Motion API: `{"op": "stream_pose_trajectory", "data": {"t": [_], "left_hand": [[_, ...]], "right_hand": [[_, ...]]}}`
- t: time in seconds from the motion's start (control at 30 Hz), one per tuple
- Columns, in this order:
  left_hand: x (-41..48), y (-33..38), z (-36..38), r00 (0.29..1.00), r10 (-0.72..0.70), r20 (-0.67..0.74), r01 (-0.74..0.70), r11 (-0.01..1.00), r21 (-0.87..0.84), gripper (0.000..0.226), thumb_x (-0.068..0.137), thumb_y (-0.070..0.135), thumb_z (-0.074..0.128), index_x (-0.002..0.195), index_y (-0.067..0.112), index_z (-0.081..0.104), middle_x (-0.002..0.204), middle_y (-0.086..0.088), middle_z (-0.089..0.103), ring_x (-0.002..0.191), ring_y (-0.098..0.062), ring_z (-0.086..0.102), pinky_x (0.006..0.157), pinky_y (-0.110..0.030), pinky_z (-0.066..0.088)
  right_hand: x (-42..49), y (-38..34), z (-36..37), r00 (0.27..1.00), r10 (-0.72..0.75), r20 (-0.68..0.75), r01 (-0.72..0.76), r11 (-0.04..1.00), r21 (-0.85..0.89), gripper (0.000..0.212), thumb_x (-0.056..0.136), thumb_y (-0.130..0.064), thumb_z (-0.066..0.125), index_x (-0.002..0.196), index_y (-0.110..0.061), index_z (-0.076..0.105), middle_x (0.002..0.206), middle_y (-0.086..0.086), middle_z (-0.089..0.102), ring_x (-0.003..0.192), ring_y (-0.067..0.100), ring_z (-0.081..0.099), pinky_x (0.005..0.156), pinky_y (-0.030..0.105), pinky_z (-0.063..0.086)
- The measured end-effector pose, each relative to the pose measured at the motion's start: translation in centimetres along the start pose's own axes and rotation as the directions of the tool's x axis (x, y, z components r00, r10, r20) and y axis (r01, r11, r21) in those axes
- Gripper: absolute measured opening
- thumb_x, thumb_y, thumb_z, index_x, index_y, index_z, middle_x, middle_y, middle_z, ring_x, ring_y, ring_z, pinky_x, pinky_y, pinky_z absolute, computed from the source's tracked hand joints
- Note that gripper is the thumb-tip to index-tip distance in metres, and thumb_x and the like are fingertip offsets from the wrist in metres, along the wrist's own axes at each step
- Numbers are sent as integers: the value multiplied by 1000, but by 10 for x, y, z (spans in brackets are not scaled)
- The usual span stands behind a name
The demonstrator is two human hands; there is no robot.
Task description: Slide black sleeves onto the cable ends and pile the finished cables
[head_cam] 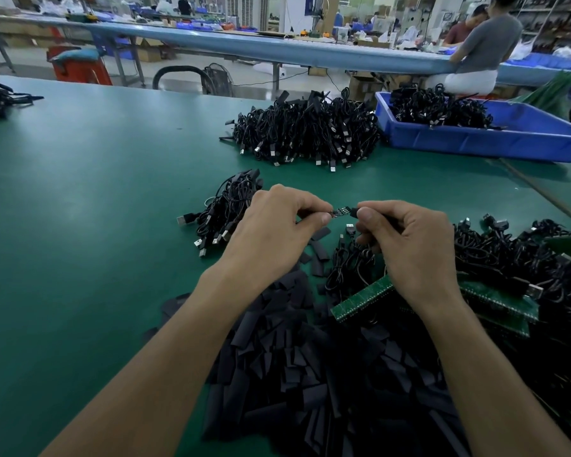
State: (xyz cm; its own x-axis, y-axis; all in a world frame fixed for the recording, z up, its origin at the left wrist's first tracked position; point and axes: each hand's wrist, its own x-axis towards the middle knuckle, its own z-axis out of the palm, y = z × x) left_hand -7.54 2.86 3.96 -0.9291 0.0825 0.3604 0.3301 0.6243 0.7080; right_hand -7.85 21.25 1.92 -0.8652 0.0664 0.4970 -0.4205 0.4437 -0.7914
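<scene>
Now pinching small bare circuit-board end [337, 213] in left grip [277, 225], its thin black cable [353, 211] in right grip [409, 239], over green table [112, 192].

the person is working with bare hands and bare forearms. the left forearm [165, 351] and right forearm [475, 357] are showing uncovered up to the lower edge of the view. the left hand [277, 232] and right hand [409, 239] are showing short, trimmed nails.
</scene>
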Motion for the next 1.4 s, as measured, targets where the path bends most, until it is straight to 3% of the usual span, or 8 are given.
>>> {"op": "stream_pose_trajectory", "data": {"t": [0.2,0.3,0.43,0.67,0.83,0.97,1.13,1.4], "left_hand": [[0,0,1,1000,25,4,-24,1000,-14,16,95,28,67,108,28,77,83,22,68,83,-4,61,80,-26,52],[2,-1,0,999,34,13,-33,999,-22,15,95,25,68,107,26,77,77,27,64,72,10,60,70,-7,44],[3,-2,-3,999,34,41,-32,998,-51,15,95,23,68,106,26,77,77,24,66,68,14,59,63,-1,42],[3,-5,-7,994,31,108,-15,989,-147,14,93,19,70,98,31,78,67,23,68,63,5,61,62,-9,46],[4,-8,-8,987,36,157,-1,976,-219,17,89,16,75,95,31,74,80,9,73,73,-8,69,74,-20,56],[4,-9,-8,984,28,174,19,965,-262,17,86,16,78,91,31,71,82,6,74,81,-20,71,77,-28,59],[4,-9,-8,978,30,207,26,965,-262,10,88,14,76,90,23,73,82,5,75,78,-14,72,74,-26,60],[4,-8,-7,979,0,204,63,951,-304,11,89,10,74,88,21,75,82,-5,76,82,-24,72,83,-40,59]], "right_hand": [[-1,-1,1,1000,-10,2,10,1000,-20,10,93,-23,69,101,-23,75,71,-14,71,62,1,69,57,10,50],[-1,-2,0,1000,5,10,-5,1000,4,12,93,-23,69,104,-21,74,73,-13,72,62,1,69,58,10,50],[0,-3,-2,998,24,59,-27,998,49,17,91,-24,70,107,-20,74,77,-11,73,62,1,68,60,10,49],[3,-5,-12,975,10,222,-38,991,126,18,86,-25,70,102,-32,71,78,-11,75,63,0,66,60,10,48],[3,-3,-19,949,-24,313,-26,987,157,19,83,-29,69,101,-31,72,75,-8,74,64,5,66,60,15,50],[4,0,-21,943,-38,331,-16,987,160,23,80,-31,69,103,-30,73,78,-5,75,68,9,69,63,16,52],[4,2,-21,948,-27,316,-24,987,158,22,81,-33,68,102,-29,74,77,-4,75,64,9,67,62,15,51],[4,-1,-20,930,-9,368,-69,978,199,23,79,-32,70,100,-26,74,80,0,76,65,9,68,61,16,52]]}}
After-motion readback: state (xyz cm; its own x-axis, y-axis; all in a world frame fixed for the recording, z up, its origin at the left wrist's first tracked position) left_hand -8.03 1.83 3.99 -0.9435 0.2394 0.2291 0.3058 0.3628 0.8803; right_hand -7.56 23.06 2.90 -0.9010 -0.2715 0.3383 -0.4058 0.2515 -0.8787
